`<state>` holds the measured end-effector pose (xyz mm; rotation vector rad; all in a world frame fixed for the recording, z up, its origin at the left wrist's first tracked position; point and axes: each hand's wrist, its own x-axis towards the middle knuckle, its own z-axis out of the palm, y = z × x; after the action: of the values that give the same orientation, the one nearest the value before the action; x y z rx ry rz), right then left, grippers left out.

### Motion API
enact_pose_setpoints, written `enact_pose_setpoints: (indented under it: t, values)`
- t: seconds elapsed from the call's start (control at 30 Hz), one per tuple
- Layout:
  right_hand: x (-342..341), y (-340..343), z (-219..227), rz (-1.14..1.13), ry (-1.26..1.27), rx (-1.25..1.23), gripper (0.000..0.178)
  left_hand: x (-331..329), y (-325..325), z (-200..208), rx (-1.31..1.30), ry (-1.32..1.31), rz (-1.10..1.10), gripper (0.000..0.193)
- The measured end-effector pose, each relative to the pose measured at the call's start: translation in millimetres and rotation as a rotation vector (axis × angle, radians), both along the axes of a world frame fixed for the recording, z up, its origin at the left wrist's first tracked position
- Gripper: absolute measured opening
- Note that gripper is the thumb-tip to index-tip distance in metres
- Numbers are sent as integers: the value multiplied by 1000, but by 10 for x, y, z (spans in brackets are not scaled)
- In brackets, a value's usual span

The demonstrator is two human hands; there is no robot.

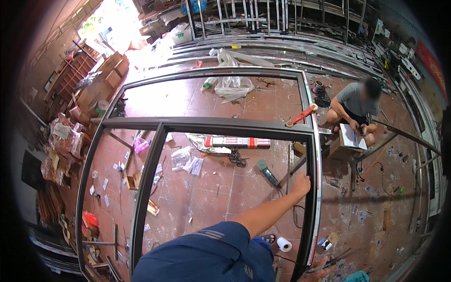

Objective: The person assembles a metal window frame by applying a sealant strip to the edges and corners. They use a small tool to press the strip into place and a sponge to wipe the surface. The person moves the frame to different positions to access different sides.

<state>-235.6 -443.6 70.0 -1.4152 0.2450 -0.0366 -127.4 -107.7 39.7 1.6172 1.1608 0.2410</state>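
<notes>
Left hand [301,182] stretched out to one dark frame [211,124]

Arm slanting up-right, fingers [305,179] curled onto the right side of the three-opening frame, above the floor [221,190]. Right hand [319,271] low; cannot tell its fingers' state. One grinder [268,173], one white roll [284,244].

Dark grey frame [211,126], brick-red floor [211,188] with a paler grid.
White runs along the frame's outer edge, flecked with red. Red bar [301,115] with paler ends; dark green grinder [268,172]; navy shirt [197,254], light sleeve stripes; grey shirt [349,97] on the co-worker; pinkish-purple bag [140,145]; white roll [283,244].
</notes>
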Motion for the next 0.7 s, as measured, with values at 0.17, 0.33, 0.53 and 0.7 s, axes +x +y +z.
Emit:
enact_pose_setpoints:
  t: [0.17, 0.33, 0.53, 0.7]
  values:
    - [-71, -25, -7, 41, -18, 7, 27, -146, -263, -112, -8, 17, -14, 36]
    - [-119, -112, -15, 86, -24, 45, 27, -166, -464, -432, 41, 5, -1, 38]
    - [-137, -218, 14, 173, -24, 130, 27, -52, -275, -548, 129, 144, 25, 36]
    - [-156, -273, 8, 212, -72, 163, 26, -129, -601, -257, 159, 114, 100, 37]
